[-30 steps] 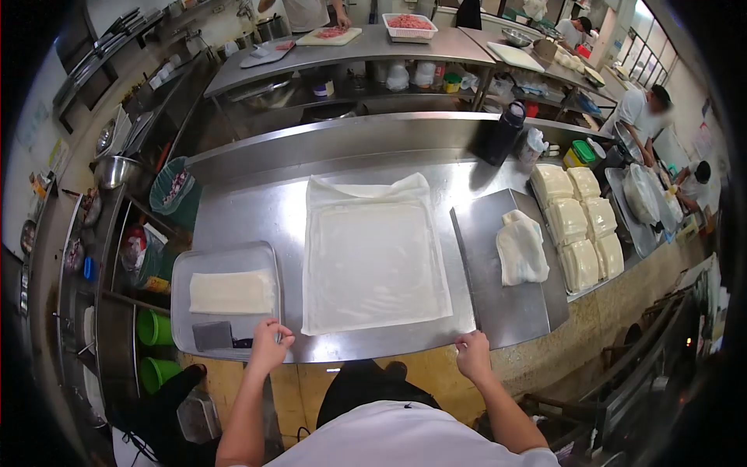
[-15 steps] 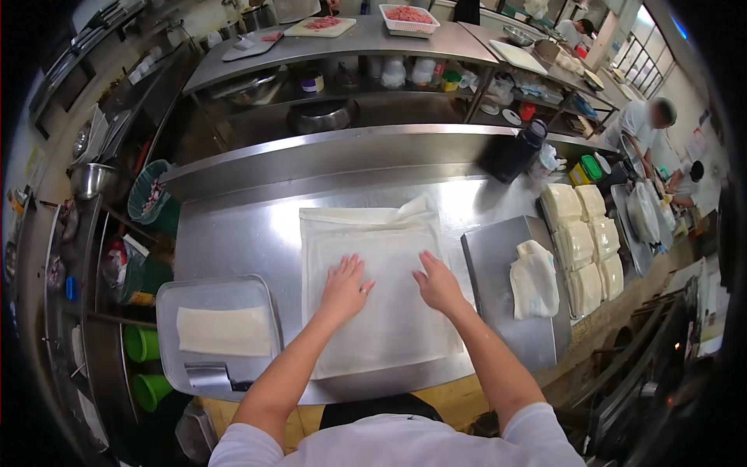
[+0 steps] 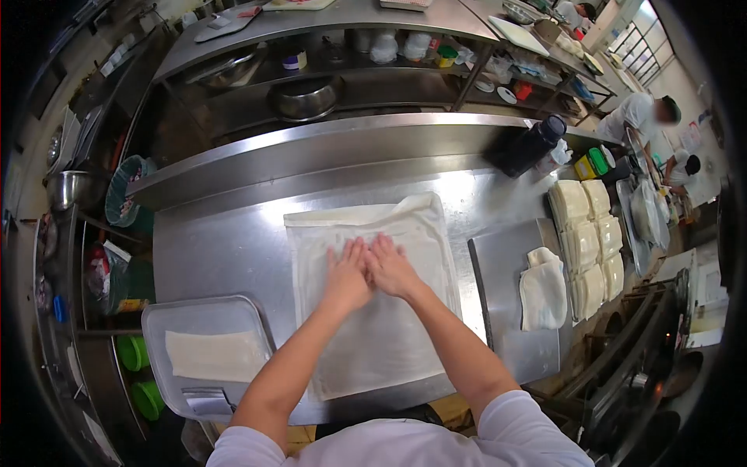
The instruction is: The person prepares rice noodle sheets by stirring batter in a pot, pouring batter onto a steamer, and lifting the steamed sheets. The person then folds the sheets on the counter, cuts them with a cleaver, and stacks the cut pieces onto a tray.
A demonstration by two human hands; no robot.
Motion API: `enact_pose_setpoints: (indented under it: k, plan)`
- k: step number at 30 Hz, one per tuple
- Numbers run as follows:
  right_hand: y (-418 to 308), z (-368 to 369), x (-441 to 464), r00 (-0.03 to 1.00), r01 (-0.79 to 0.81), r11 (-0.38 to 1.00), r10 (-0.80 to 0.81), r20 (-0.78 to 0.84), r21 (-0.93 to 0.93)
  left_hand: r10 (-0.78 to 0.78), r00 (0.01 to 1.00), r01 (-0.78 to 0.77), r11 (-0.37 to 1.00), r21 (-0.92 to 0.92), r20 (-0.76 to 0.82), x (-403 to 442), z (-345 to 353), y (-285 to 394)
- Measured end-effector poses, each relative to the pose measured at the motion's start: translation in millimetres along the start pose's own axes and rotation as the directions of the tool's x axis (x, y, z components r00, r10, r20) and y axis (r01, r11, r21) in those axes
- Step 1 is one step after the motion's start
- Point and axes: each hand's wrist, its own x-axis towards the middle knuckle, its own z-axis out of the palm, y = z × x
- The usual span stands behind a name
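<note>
A large thin whitish sheet, like damp cloth point(image 3: 373, 342), lies spread on the steel table, its far edge folded and wrinkled. Whether something flat lies beneath it I cannot tell. My left hand point(image 3: 348, 276) rests palm down on its upper middle, holding nothing. Beside it, touching at the thumb side, my right hand point(image 3: 389, 268) lies flat too, fingers stretched forward and slightly blurred. To the left, a clear plastic tray point(image 3: 153, 327) holds a pale rectangular slab point(image 3: 214, 356) and a metal blade with a dark handle point(image 3: 208, 401).
On the right are a steel board point(image 3: 506, 288) with a crumpled white cloth point(image 3: 543, 292) and stacks of pale wrapped squares point(image 3: 580, 243). A dark bottle point(image 3: 533, 146) stands by the raised back ledge point(image 3: 334, 156). Co-workers point(image 3: 638, 117) stand at far right.
My hands have come together from apart, the right moving left and both sliding slightly away from me over the sheet. The camera view has tilted down a little.
</note>
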Motion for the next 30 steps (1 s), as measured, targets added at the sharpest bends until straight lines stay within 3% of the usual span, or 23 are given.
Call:
enact_pose_setpoints:
  k: [2,5,7,9,12,15,18,22,24,27,30]
  plan:
    - [59.0,7.6,-7.8,0.994,-0.02,0.979,-0.002,-0.105,-0.204,-0.057,0.998,0.056,0.998,-0.036,-0.027,-18.4,4.3,-33.1]
    - [110.7,-51.1,-29.2,0.977,-0.2,0.909,0.154,-0.151,-0.367,-0.109,0.992,0.113,0.992,0.053,-0.067,-46.4,-1.9,-99.2]
    - [111.9,-82.7,-30.3,0.968,-0.249,0.87,0.207,-0.143,-0.426,-0.147,0.989,0.146,0.984,0.103,-0.002,-54.1,-29.8,-118.2]
    - [98.0,-111.2,-19.5,0.96,-0.281,0.848,0.244,-0.139,-0.449,-0.231,0.971,0.236,0.969,0.071,-0.068,-42.3,-40.4,-121.9]
    - [103.7,-107.6,17.7,0.928,-0.182,0.974,0.125,-0.35,-0.136,-0.287,0.933,0.291,0.957,-0.014,-0.219,-10.3,-44.2,-127.6]
    - [115.5,-88.1,54.7,0.833,0.09,0.924,-0.275,-0.479,-0.372,-0.353,0.887,0.332,0.936,-0.119,-0.298,15.0,-26.9,-132.3]
    - [103.8,-88.7,55.8,0.929,-0.084,0.868,-0.11,-0.354,-0.49,-0.371,0.865,0.315,0.926,-0.209,-0.339,16.8,-19.7,-133.1]
    - [101.2,-88.9,12.7,0.75,0.032,0.946,-0.237,-0.617,-0.324,-0.408,0.736,0.182,0.887,-0.424,-0.539,-11.8,-23.6,-125.6]
    - [99.3,-92.3,-26.6,0.677,0.084,0.96,-0.251,-0.692,-0.267,-0.375,0.727,0.108,0.89,-0.444,-0.575,-50.0,-34.8,-106.6]
    - [110.8,-76.4,-85.6,0.773,0.03,0.974,-0.166,-0.612,-0.226,-0.314,0.778,0.077,0.907,-0.414,-0.544,-107.7,-30.1,-83.9]
    - [124.7,-58.5,-122.0,0.867,0.028,0.985,-0.109,-0.487,-0.17,-0.205,0.849,0.079,0.96,-0.268,-0.487,-139.1,-8.7,-74.7]
